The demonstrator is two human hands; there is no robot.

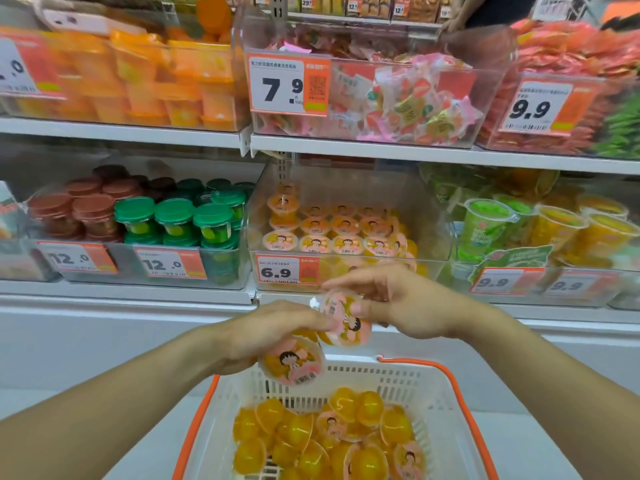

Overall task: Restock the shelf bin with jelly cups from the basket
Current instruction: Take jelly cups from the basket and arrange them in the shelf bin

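Above a white slatted plastic basket with orange handles (pixel 398 379), a person's left hand (pixel 273 336) holds a clear yellow jelly cup with a pink cartoon lid (pixel 294 363) in a curled grip, while the right hand (pixel 398 301) pinches a second pink-lidded jelly cup (pixel 344 322). Behind stands the clear plastic shelf bin marked 6.9 (pixel 436 230), part-filled with matching cups.

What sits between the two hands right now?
In the head view, a jelly cup with a pink cartoon lid, pinched by the right hand. The left hand grips another jelly cup just below.
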